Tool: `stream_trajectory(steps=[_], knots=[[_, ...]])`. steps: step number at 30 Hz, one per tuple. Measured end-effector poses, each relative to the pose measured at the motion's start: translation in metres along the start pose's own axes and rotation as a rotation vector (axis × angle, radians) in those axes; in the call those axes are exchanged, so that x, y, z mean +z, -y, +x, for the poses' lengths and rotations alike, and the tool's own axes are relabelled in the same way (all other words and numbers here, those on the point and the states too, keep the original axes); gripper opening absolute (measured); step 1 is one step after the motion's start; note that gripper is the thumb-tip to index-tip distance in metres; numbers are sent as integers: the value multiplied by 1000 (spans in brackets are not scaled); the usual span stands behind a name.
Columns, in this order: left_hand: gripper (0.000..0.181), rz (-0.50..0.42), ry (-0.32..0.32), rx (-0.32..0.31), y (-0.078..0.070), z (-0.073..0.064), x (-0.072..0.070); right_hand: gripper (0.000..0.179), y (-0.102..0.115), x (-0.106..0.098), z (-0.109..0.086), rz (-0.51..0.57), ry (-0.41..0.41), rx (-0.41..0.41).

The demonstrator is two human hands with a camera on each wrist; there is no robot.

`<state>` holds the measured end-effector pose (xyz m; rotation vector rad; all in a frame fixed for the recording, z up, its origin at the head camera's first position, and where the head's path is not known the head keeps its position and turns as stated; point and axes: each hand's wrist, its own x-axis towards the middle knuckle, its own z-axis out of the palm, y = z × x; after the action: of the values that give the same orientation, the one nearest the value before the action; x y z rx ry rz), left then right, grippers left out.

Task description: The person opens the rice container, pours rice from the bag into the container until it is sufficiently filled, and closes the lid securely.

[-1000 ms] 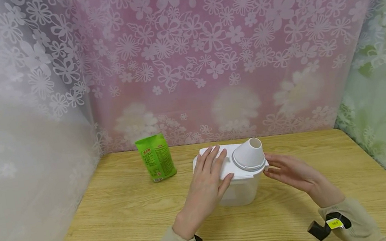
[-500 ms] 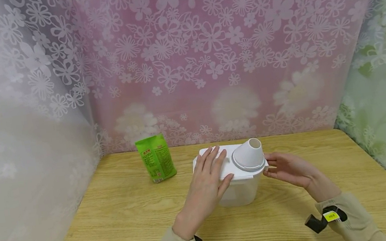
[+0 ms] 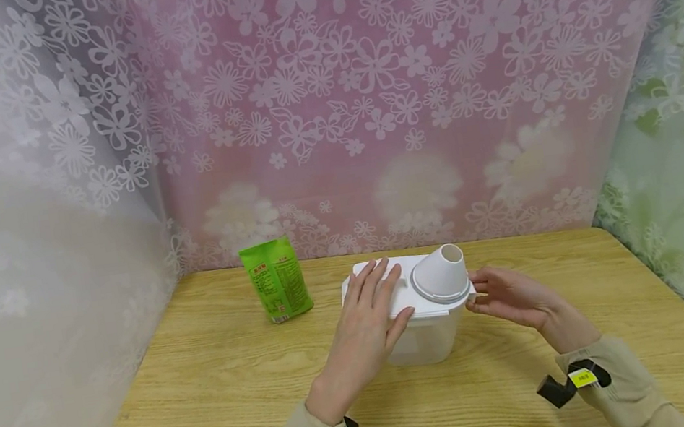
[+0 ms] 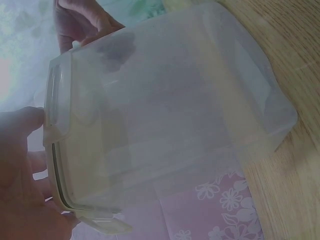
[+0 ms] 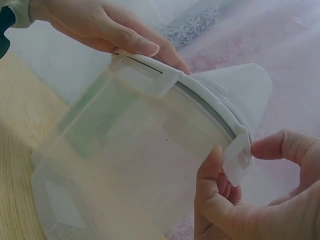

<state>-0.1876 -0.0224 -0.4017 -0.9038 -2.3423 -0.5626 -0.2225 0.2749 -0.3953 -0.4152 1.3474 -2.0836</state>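
Note:
A translucent plastic storage container [image 3: 422, 344] stands upright on the table, its white lid [image 3: 416, 301] on top. From the lid rises a white cone-shaped spout cap [image 3: 442, 274]. My left hand [image 3: 363, 320] rests on the left part of the lid, fingers spread and fairly straight; the thumb lies at the front edge. At the container's right end, my right hand [image 3: 514, 299] pinches a lid latch [image 5: 237, 161] between thumb and finger. That latch stands out from the wall in the right wrist view. A front latch [image 5: 150, 77] lies along the container's wall.
A green printed bag [image 3: 277, 281] stands on the wooden table [image 3: 224, 405], behind and to the left of the container. Flowered curtains [image 3: 357, 131] enclose the table at the back and both sides.
My right wrist and forearm have shifted slightly left and up, while the fingers stay at the latch. The left hand, the container and the green bag hold their places.

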Motion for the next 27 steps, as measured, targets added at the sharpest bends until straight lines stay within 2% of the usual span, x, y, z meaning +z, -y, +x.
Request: stream_trajectory(steps=[5,8,14,18,23,27], knots=[[59,1,-3,-2,1,0,0,29,2,2,1,6,-113,-22],[59,4,3,-7,1,0,-1,28,0,4,2,25,-148,-36],[59,-2,16,-11,0,0,-3,42,-5,1,2,76,-71,-27],[59,3,20,-8,1,0,-3,44,-6,0,1,91,-58,-33],[60,8,22,-10,0,-1,-3,41,-7,0,-1,61,-92,-56],[59,10,4,-2,0,-1,-2,33,-8,4,-5,-66,-162,-113]])
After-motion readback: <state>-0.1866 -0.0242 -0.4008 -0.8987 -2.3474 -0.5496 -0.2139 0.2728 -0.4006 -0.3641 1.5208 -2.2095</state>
